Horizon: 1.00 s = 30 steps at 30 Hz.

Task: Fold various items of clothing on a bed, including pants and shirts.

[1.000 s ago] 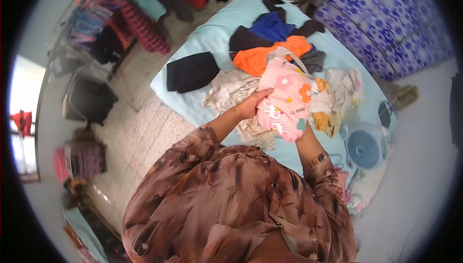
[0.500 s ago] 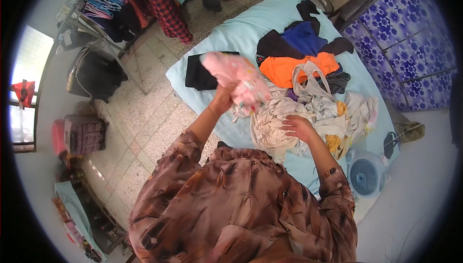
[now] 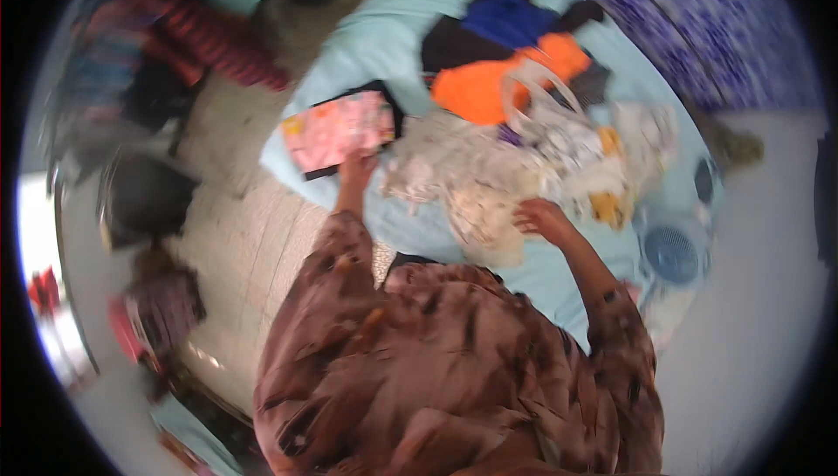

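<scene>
My left hand (image 3: 356, 166) is at the near edge of a pink patterned cloth (image 3: 336, 131), its fingers closed on that edge, though motion blurs them. The cloth lies flat and folded over a black folded garment (image 3: 394, 109), whose dark border shows around it. My right hand (image 3: 543, 219) hovers over or rests on the near side of a heap of cream clothes (image 3: 480, 205); I cannot tell whether it touches them. Its fingers are slightly bent and apart, and nothing shows in them.
Beyond the heap lie an orange garment (image 3: 476, 92) and a blue and black one (image 3: 506, 17). The light-blue bed sheet (image 3: 349, 48) spreads under everything. A blue fan (image 3: 670, 251) stands at the right edge. Hanging clothes (image 3: 209, 31) and a dark bag (image 3: 148, 196) are at the left.
The pink cloth has gone from hanging in my left hand to lying on the black garment, further left. My right hand stays by the cream heap. The whole view has shifted and blurred.
</scene>
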Each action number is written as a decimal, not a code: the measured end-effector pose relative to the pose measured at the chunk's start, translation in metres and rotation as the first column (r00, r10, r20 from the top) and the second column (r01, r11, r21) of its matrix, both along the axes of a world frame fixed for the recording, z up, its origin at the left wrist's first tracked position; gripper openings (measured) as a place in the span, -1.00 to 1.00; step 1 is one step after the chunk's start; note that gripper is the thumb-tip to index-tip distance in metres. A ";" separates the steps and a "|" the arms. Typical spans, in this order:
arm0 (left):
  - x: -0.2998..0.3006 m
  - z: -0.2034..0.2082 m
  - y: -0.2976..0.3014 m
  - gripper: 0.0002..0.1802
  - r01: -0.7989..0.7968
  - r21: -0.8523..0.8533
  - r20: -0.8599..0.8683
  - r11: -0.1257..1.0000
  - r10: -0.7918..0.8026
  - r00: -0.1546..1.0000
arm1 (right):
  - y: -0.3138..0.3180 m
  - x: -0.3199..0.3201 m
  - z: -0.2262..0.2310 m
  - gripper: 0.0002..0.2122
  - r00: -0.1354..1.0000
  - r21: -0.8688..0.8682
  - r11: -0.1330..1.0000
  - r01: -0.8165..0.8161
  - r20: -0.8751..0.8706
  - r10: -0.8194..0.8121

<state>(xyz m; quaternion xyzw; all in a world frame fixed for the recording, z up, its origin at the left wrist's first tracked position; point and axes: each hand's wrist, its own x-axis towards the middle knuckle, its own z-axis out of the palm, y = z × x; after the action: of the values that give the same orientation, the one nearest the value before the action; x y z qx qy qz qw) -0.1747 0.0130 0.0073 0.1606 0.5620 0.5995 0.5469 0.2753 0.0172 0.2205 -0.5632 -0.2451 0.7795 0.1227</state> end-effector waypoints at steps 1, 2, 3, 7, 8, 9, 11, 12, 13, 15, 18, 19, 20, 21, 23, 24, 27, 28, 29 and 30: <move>0.006 0.001 -0.001 -0.82 -0.083 -0.053 0.424 0.995 0.098 0.900 | -0.003 0.002 -0.008 -0.73 0.996 0.013 1.000 -0.019 0.084 0.018; 0.027 0.014 0.007 -0.76 -0.077 -0.161 0.375 0.984 0.133 0.917 | -0.010 0.014 -0.027 -0.74 0.995 0.049 0.999 -0.017 0.102 0.012; 0.019 0.020 0.001 -0.75 -0.061 -0.218 0.404 0.974 0.147 0.903 | -0.010 0.009 -0.037 -0.73 0.987 0.039 0.997 -0.063 0.152 0.056; 0.054 0.046 -0.010 -0.67 0.151 -0.461 0.363 0.875 0.031 0.931 | -0.022 0.022 -0.075 -0.77 0.945 0.074 0.979 -0.190 0.286 0.161; 0.063 0.045 -0.016 -0.66 0.266 -0.479 0.333 0.837 -0.107 0.937 | -0.025 0.027 -0.081 -0.76 0.923 0.109 0.967 -0.232 0.339 0.183; 0.075 0.048 -0.021 -0.65 0.371 -0.504 0.302 0.780 -0.243 0.922 | -0.029 0.033 -0.088 -0.75 0.898 0.138 0.951 -0.277 0.389 0.205; 0.096 0.051 -0.034 -0.60 0.556 -0.499 0.299 0.665 -0.470 0.830 | -0.036 0.048 -0.100 -0.74 0.913 0.153 0.954 -0.260 0.360 0.191; 0.112 0.056 -0.036 -0.58 0.622 -0.546 0.286 0.561 -0.573 0.768 | -0.041 0.054 -0.107 -0.74 0.890 0.203 0.940 -0.273 0.424 0.167; 0.127 0.057 -0.039 -0.61 0.654 -0.567 0.252 0.501 -0.650 0.717 | -0.047 0.065 -0.120 -0.74 0.864 0.256 0.923 -0.287 0.486 0.134; 0.150 0.056 -0.045 -0.61 0.720 -0.574 0.241 0.390 -0.760 0.604 | -0.056 0.079 -0.137 -0.76 0.829 0.448 0.823 -0.348 0.557 0.048; 0.191 0.066 -0.044 -0.59 0.701 -0.661 0.065 0.267 -0.911 0.407 | -0.056 0.098 -0.154 -0.75 0.710 0.383 0.822 -0.422 0.703 0.036; 0.203 0.064 -0.038 -0.55 0.736 -0.635 0.021 0.233 -0.947 0.319 | -0.055 0.108 -0.163 -0.77 0.706 0.386 0.881 -0.274 0.703 -0.088; 0.213 0.061 -0.031 -0.52 0.769 -0.609 -0.024 0.195 -0.973 0.228 | -0.053 0.118 -0.171 -0.79 0.679 0.387 0.914 -0.119 0.704 -0.210; 0.226 0.060 -0.023 -0.52 0.771 -0.610 -0.023 0.184 -0.976 0.215 | -0.048 0.130 -0.175 -0.79 0.676 0.387 0.916 -0.106 0.703 -0.219; 0.253 0.058 -0.003 -0.51 0.801 -0.563 -0.079 0.206 -0.977 0.197 | -0.038 0.157 -0.183 -0.53 0.808 0.332 0.858 0.392 0.321 -0.494; 0.242 0.053 0.000 -0.51 0.778 -0.585 -0.128 0.229 -0.973 0.190 | -0.017 0.140 -0.163 -0.58 0.682 0.155 0.688 0.709 0.100 -0.725; 0.268 0.048 0.026 -0.53 0.827 -0.506 -0.181 0.245 -0.968 0.176 | 0.013 0.155 -0.151 -0.71 0.479 0.092 0.480 0.872 0.039 -0.877; 0.276 0.050 0.032 -0.54 0.820 -0.518 -0.153 0.244 -0.969 0.192 | 0.022 0.152 -0.144 -0.83 0.370 0.042 0.371 0.928 0.018 -0.929; 0.285 0.050 0.037 -0.54 0.818 -0.521 -0.152 0.242 -0.970 0.190 | 0.030 0.153 -0.142 -0.83 0.369 0.038 0.370 0.928 0.017 -0.929; 0.296 0.049 0.043 -0.56 0.827 -0.486 -0.237 0.283 -0.953 0.187 | 0.036 0.160 -0.143 -0.81 0.404 -0.057 0.408 0.911 -0.077 -0.912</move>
<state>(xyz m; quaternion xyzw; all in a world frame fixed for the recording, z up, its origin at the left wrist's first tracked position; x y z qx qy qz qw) 0.1215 0.0557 0.0564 0.5341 0.5462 0.0246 0.6448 0.4351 0.0532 0.0775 -0.5683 0.1090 0.6139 0.5369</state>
